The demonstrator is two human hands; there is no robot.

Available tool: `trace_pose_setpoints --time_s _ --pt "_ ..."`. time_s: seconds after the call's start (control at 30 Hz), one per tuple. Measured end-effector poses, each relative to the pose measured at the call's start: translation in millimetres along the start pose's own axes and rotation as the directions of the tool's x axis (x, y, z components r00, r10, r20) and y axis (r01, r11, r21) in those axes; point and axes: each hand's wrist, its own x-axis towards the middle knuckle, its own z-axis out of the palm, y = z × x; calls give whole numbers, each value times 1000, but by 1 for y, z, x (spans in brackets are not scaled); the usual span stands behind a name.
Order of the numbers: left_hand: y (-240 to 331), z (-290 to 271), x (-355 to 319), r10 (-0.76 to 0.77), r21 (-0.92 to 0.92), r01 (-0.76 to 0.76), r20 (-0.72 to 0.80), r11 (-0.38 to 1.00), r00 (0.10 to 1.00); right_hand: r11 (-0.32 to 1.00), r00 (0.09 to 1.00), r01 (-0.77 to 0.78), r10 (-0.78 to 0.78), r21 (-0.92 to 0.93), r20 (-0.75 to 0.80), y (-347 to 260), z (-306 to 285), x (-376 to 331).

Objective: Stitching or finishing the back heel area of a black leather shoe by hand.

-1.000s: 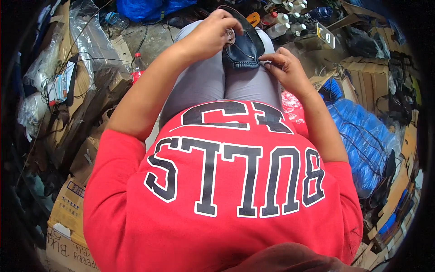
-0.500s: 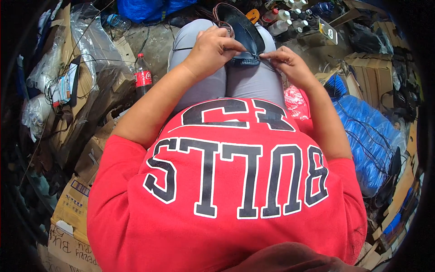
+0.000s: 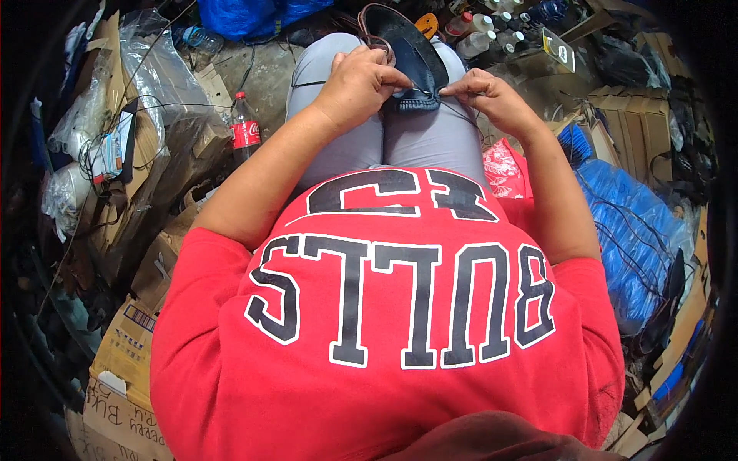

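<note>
A black shoe or sandal (image 3: 425, 65) rests across my thighs, its inside facing up and a row of thick stitches (image 3: 417, 104) along its near end. My left hand (image 3: 360, 83) is closed over its left side, forefinger and thumb pinched by the stitches. A dark cord (image 3: 311, 83) crosses my left knee to that hand. My right hand (image 3: 486, 94) pinches at the shoe's right edge near the stitches; what sits between those fingertips is too small to name. Brown straps or cord loops (image 3: 369, 27) show at the shoe's far left side.
A cola bottle (image 3: 245, 127) stands left of my leg. Several small bottles (image 3: 480, 38) cluster beyond my right knee. Blue plastic wrapping (image 3: 630, 238) and a blue brush (image 3: 573, 142) lie at right. Cardboard (image 3: 123, 346) and clear plastic (image 3: 157, 69) pile at left.
My right fingers have curled a little more at the shoe's edge. The left hand and the shoe have barely moved; the whole view has shifted slightly.
</note>
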Motion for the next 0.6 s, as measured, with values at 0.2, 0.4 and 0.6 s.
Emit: trace_pose_setpoints --time_s 0.2,0.4,0.6 --pt "4 2 1 -8 6 8 7 1000 1000 999 1000 3 -4 38 27 -2 -1 0" --pt "1 2 16 56 -45 -51 99 998 994 994 998 -40 35 103 45 -1 0 2" --pt "15 -12 15 147 81 -158 127 984 981 998 998 -55 56 10 -9 -10 8 -6"
